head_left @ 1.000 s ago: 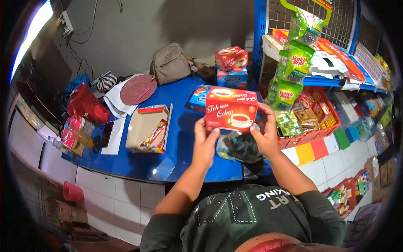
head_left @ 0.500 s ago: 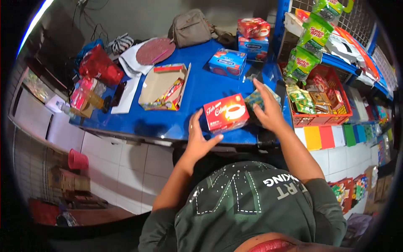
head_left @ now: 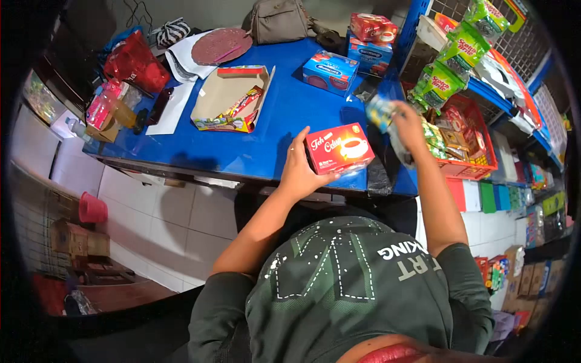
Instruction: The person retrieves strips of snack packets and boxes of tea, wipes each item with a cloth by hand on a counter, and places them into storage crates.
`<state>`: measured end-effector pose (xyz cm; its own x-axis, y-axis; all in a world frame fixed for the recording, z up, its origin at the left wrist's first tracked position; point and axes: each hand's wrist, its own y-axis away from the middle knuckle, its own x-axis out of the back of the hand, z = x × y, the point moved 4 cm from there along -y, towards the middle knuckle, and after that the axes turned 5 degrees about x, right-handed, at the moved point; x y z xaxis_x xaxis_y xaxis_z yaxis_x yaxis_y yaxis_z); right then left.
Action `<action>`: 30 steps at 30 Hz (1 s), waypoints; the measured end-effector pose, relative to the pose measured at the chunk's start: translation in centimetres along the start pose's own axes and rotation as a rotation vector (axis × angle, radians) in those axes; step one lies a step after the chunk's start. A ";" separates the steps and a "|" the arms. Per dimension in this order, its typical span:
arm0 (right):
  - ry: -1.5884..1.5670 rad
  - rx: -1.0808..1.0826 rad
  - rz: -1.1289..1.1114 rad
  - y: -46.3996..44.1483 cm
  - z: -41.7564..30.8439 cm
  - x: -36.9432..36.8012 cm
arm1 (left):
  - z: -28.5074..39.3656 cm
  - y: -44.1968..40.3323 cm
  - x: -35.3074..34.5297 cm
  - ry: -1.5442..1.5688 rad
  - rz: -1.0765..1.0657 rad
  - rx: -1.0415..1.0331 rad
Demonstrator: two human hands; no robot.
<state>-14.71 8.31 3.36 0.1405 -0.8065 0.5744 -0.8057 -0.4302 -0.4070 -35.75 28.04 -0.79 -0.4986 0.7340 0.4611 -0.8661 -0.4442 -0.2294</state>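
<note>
My left hand grips the left side of a red tea box marked "Teh Celup", its thumb along the lower edge. The box is tilted at the front of the blue table. Up and to the right of it, my right hand is closed on a small blue-and-yellow patterned packet, smeared by motion. Something greyish and see-through hangs below that hand; I cannot make out what it is. Beyond the hands lies a blue box. Another red tea box rests on a second blue box.
An open cardboard tray with a few sachets lies left of centre. Behind it are a round reddish mat and a grey bag. Green sponge packs hang at right above a red basket of sachets.
My right hand has moved up and to the right with the patterned packet, away from the tea box. My left hand has closed in on the tea box. The camera view has shifted slightly.
</note>
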 end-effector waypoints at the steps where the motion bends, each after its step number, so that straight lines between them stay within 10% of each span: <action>1: 0.016 0.003 -0.010 -0.3 -1.3 0.8 | 0.2 0.2 -0.4 -0.044 0.006 -0.029; 8: 0.295 0.404 -0.310 3.6 -14.7 -0.4 | 0.2 0.1 -1.7 -0.001 -0.078 0.025; 11: 0.508 0.738 -0.413 8.0 -14.9 -6.6 | -1.2 0.1 -3.2 -0.387 -0.079 -0.462; 16: 0.540 0.698 -0.425 7.2 -13.7 -6.5 | 1.1 0.2 -1.7 -0.348 -0.061 -0.406; 19: 0.622 0.608 -0.387 6.2 -12.4 -5.5 | 1.9 0.1 -0.7 -0.129 -0.053 -0.007; 30: 0.292 0.164 -0.308 2.2 -11.7 0.1 | 0.9 0.4 -0.9 -0.143 -0.045 -0.006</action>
<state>-23.24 12.00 10.85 0.1719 -0.4925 0.8532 -0.6470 -0.7095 -0.2792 -35.63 26.78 -0.54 -0.4492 0.6723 0.5883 -0.8879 -0.4092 -0.2103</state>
